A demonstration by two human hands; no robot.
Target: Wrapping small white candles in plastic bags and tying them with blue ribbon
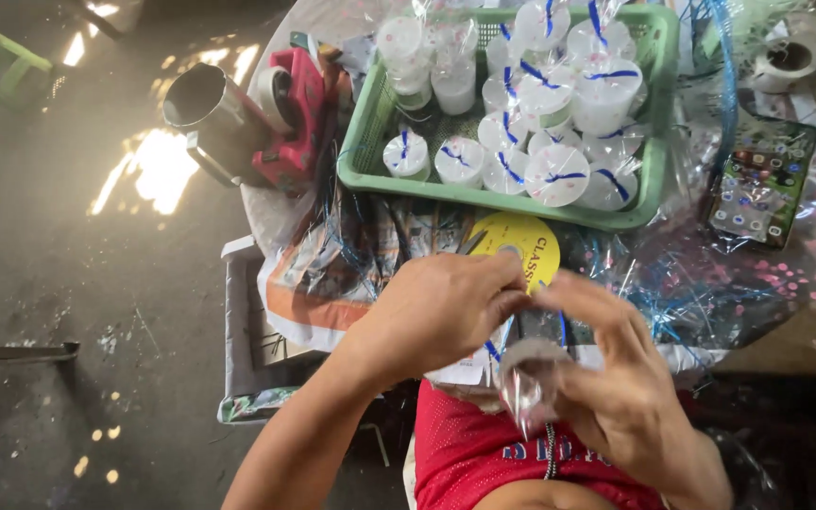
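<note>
Left hand [441,312]: curled, fingertips pinched at the top of the wrapped cup, right where the cellophane gathered.
Right hand [616,378]: closed round the wrapped cup from the right side, thumb up toward the left hand's fingertips; blurred.
Wrapped cup [529,373]: small round pale cup in clear cellophane, held between both hands above the lap, just short of the bench edge. Contents could not be made out.
Green basket [658,113]: sat on the bench beyond the hands, full of finished white cups [555,175] wrapped in clear film and tied with blue ribbon.
Yellow disc [521,247]: lay flat just in front of the basket, partly hidden by the left hand.
Cellophane sheets [682,283]: loose clear film with blue ribbon strands, spread over the bench right of the hands.
Phone [764,181]: lay face up, screen lit, right of the basket.
Tape dispenser [293,118]: red, left of the basket, beside a metal cup [202,106].
Red jersey [484,453]: worn by the person, under the hands.
</note>
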